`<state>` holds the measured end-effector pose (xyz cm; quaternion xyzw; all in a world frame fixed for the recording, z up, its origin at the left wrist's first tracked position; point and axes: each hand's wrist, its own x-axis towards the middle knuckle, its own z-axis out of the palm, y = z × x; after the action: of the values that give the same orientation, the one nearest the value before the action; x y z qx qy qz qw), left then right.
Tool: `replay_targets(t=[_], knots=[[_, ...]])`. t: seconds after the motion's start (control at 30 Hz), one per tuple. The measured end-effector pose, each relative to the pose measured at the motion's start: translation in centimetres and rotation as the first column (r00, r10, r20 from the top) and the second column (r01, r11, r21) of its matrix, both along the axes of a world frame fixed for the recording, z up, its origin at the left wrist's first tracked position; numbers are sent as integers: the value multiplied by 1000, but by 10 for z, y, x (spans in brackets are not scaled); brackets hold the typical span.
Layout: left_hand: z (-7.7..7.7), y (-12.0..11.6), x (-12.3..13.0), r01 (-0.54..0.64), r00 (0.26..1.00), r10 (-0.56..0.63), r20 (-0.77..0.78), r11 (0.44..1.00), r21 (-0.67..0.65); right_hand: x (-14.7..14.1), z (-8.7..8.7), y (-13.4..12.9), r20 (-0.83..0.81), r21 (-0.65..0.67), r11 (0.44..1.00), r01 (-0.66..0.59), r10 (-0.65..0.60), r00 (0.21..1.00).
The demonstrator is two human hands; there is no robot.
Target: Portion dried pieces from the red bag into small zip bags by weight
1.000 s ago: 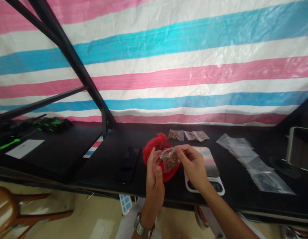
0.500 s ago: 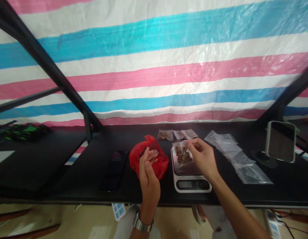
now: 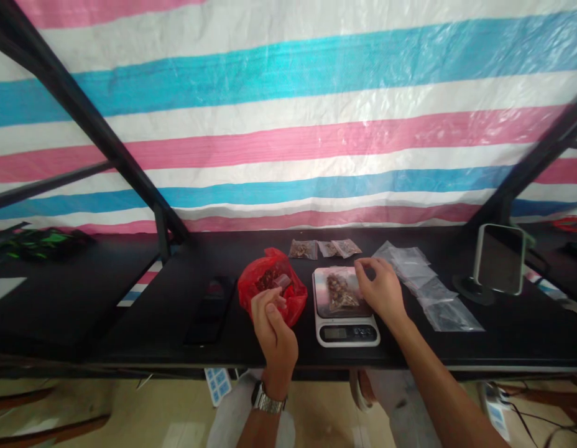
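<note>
A small zip bag of brown dried bits (image 3: 341, 295) lies on the plate of a white kitchen scale (image 3: 320, 333). My right hand (image 3: 382, 290) is at the plate's right edge, fingers bent and slightly apart, with nothing visible in them. My left hand (image 3: 275, 333) is at the near side of a red plastic bag (image 3: 295, 305), fingers loosely stretched and holding nothing I can see. Inside the red bag are dark reddish-brown bits (image 3: 267, 279) and a small clear object (image 3: 282, 282), whose kind I cannot make out.
Filled zip bags (image 3: 303, 249) lie behind the scale. A row of flat, clear zip bags (image 3: 431, 289) overlaps to the right. Beyond them stands a phone-like screen (image 3: 499, 258) on a stand. A dark flat object (image 3: 209, 314) lies left of the red bag on the black table (image 3: 148, 323).
The filled zip bag was held up by my right hand over the scale; now it lies on the plate, let go. My left hand has drawn slightly down, showing more of the red bag's contents.
</note>
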<state>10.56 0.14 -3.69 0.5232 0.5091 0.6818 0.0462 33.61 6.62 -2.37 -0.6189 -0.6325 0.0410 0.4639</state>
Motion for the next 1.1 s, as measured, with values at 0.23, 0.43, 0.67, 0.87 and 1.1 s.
replay_targets(t=[0.23, 0.43, 0.67, 0.87, 1.1], knots=[[-4, -9, -2, -38, 993, 41, -109, 999, 30, 13, -3, -6, -225, 90, 987, 134, -111, 968], [-8, 0, -6, -12, 997, 15, -80, 999, 33, 25, -7, -8, -334, -23, 972, 232, -226, 915], [-10, 12, -11, -12, 997, 11, 78, 1000, 10, 25, -9, -5, -341, 15, 962, 272, -251, 906], [0, -11, -13, -43, 987, 50, -152, 998, 47, 16, -7, -3, -271, 9, 992, 123, -116, 956], [-5, -31, -33, 79, 937, -75, -343, 997, 0, 6, -4, 1, 8, -127, 992, -20, 22, 1000]])
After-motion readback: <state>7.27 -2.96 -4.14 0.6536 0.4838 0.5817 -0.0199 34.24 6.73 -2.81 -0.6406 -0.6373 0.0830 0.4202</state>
